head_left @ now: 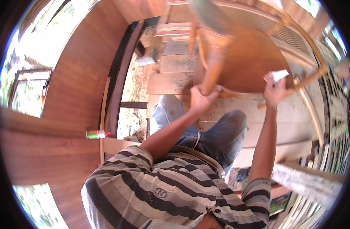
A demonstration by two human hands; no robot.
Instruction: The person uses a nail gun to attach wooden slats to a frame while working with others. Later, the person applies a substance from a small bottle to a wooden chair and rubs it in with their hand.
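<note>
A brown wooden chair lies tipped in front of my knees, its broad smooth seat panel (pixel 251 57) facing me. My left hand (pixel 203 101) is wrapped round the lower part of a thick brown chair leg (pixel 214 68), which rises from the seat's near left corner. Toward its upper end the leg blurs, and a grey-green shape (pixel 209 15) there is too smeared to identify. At the near right of the seat, my right hand (pixel 276 89) pinches a small white folded piece (pixel 280 74); whether it is paper or cloth I cannot tell.
Wooden planks (pixel 173 82) form the platform under the chair. A tall brown panel (pixel 83 65) stands at the left, with a small green-and-white bottle with a red tip (pixel 96 134) beside it. Gaps open between dark beams (pixel 123 76). Thin wooden strips (pixel 335 133) are stacked at the right.
</note>
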